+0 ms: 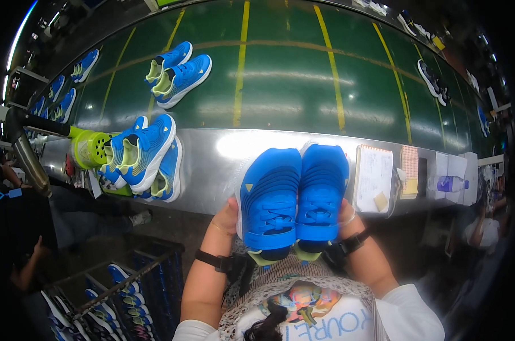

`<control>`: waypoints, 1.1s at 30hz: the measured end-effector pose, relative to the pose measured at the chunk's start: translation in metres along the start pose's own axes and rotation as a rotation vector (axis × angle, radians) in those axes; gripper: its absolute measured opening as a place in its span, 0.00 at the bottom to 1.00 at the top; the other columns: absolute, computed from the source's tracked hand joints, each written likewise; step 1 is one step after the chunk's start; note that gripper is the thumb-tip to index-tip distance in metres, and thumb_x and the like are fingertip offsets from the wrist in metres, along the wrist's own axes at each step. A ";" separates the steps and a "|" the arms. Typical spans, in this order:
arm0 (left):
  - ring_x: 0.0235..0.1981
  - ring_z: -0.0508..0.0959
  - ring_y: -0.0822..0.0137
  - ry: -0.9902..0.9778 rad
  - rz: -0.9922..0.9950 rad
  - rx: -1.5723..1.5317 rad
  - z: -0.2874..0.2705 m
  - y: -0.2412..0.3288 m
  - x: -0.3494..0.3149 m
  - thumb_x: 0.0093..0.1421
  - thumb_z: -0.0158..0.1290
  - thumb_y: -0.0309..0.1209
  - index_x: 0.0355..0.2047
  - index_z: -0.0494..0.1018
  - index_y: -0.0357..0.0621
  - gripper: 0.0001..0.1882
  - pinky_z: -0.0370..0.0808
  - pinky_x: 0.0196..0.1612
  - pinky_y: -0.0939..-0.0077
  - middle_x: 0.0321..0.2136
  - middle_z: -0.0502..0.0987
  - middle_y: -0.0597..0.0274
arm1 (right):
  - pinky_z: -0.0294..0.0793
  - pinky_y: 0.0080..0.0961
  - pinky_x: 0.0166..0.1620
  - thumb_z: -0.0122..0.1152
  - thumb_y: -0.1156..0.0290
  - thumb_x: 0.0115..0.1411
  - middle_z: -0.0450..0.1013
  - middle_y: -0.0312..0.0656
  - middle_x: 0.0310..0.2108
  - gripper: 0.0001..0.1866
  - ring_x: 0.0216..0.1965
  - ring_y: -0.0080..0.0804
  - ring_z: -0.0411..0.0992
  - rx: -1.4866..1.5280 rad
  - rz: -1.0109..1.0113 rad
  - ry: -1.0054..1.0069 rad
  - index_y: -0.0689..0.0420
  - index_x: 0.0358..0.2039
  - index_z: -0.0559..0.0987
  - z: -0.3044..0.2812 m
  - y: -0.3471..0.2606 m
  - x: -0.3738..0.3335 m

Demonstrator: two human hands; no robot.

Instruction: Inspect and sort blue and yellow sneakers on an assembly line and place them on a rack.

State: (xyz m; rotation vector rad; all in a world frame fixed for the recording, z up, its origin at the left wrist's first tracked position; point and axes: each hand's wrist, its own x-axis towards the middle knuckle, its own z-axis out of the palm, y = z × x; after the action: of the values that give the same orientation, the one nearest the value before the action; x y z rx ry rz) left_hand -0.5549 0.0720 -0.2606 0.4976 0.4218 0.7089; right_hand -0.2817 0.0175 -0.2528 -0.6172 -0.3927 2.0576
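Observation:
A pair of blue sneakers is held up side by side in front of me, toes pointing away and lime heel tabs nearest my body. My left hand (228,215) grips the left sneaker (270,193) by its outer side. On the other side, my right hand (346,212) is closed on the right sneaker (324,190). Most of my fingers are hidden by the shoes. Each shoe has crossed blue laces and a strap across it. Both hover over the front edge of the metal ledge (212,182).
Blue sneakers (146,150) are stacked on the ledge at left, beside a lime-green nozzle (91,149). Another pair (181,74) sits on the green conveyor (286,85). At right lie a notebook (373,176) and a bottle (448,183). A shoe rack (107,295) stands lower left, near another person.

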 end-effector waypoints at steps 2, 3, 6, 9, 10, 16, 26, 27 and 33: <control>0.50 0.68 0.62 -0.023 -0.082 -0.155 -0.011 -0.004 -0.004 0.42 0.50 0.64 0.55 0.56 0.37 0.49 0.68 0.50 0.64 0.50 0.65 0.52 | 0.65 0.33 0.53 0.63 0.42 0.39 0.65 0.44 0.50 0.48 0.50 0.34 0.66 -0.049 0.011 0.053 0.62 0.54 0.61 0.000 -0.003 0.005; 0.49 0.68 0.59 -0.044 -0.168 -0.312 -0.016 -0.004 -0.005 0.42 0.51 0.63 0.54 0.57 0.37 0.49 0.69 0.49 0.62 0.50 0.66 0.51 | 0.65 0.33 0.53 0.62 0.42 0.41 0.65 0.44 0.50 0.46 0.49 0.34 0.66 -0.095 0.024 0.109 0.62 0.54 0.61 -0.001 -0.005 0.008; 0.41 0.73 0.55 -0.016 -0.268 -0.590 0.022 0.032 -0.004 0.54 0.47 0.52 0.51 0.60 0.37 0.34 0.73 0.42 0.58 0.44 0.69 0.46 | 0.66 0.33 0.52 0.53 0.44 0.50 0.66 0.45 0.49 0.39 0.49 0.34 0.66 -0.030 -0.007 0.152 0.62 0.53 0.61 -0.019 -0.012 0.014; 0.34 0.75 0.57 0.206 -0.247 -0.467 0.022 0.050 -0.003 0.59 0.41 0.45 0.47 0.64 0.37 0.24 0.75 0.37 0.62 0.38 0.71 0.47 | 0.66 0.25 0.49 0.39 0.57 0.63 0.68 0.44 0.46 0.24 0.45 0.30 0.67 -0.576 -0.086 0.634 0.63 0.50 0.64 -0.047 -0.037 0.007; 0.31 0.75 0.58 0.297 -0.295 -0.406 0.021 0.060 -0.002 0.60 0.40 0.43 0.46 0.64 0.38 0.22 0.75 0.34 0.63 0.36 0.72 0.48 | 0.66 0.22 0.48 0.41 0.60 0.63 0.68 0.43 0.44 0.22 0.44 0.27 0.67 -0.754 -0.150 0.733 0.64 0.49 0.65 -0.053 -0.047 0.007; 0.49 0.66 0.45 0.099 -0.310 -0.592 -0.075 0.067 -0.021 0.43 0.51 0.62 0.56 0.54 0.39 0.49 0.70 0.46 0.52 0.50 0.62 0.40 | 0.62 0.23 0.51 0.48 0.71 0.59 0.66 0.46 0.47 0.20 0.48 0.30 0.64 -1.207 -0.445 0.932 0.58 0.53 0.64 0.039 -0.105 0.083; 0.52 0.65 0.49 0.117 -0.387 -0.741 -0.139 0.083 -0.065 0.39 0.51 0.64 0.56 0.50 0.35 0.54 0.69 0.49 0.54 0.52 0.60 0.41 | 0.68 0.37 0.44 0.54 0.63 0.53 0.68 0.53 0.40 0.31 0.41 0.48 0.68 -1.789 -0.225 0.084 0.48 0.57 0.55 0.168 0.010 0.465; 0.52 0.65 0.49 0.114 -0.393 -0.750 -0.144 0.082 -0.071 0.39 0.52 0.64 0.56 0.50 0.34 0.54 0.69 0.48 0.54 0.52 0.60 0.41 | 0.68 0.38 0.44 0.54 0.61 0.53 0.68 0.53 0.41 0.33 0.41 0.49 0.69 -1.840 -0.118 0.167 0.47 0.58 0.52 0.174 0.023 0.495; 0.52 0.64 0.47 -0.008 -0.416 -0.751 -0.156 0.086 -0.073 0.39 0.52 0.64 0.56 0.48 0.33 0.56 0.66 0.51 0.51 0.52 0.59 0.38 | 0.68 0.40 0.46 0.52 0.53 0.53 0.71 0.55 0.40 0.30 0.45 0.49 0.68 -1.728 0.010 0.382 0.53 0.54 0.61 0.140 0.040 0.582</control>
State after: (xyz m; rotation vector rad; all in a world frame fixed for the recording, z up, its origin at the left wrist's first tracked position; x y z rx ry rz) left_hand -0.7302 0.1218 -0.3228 -0.2927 0.2127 0.4134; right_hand -0.6507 0.4861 -0.3158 -1.8856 -1.9077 1.0762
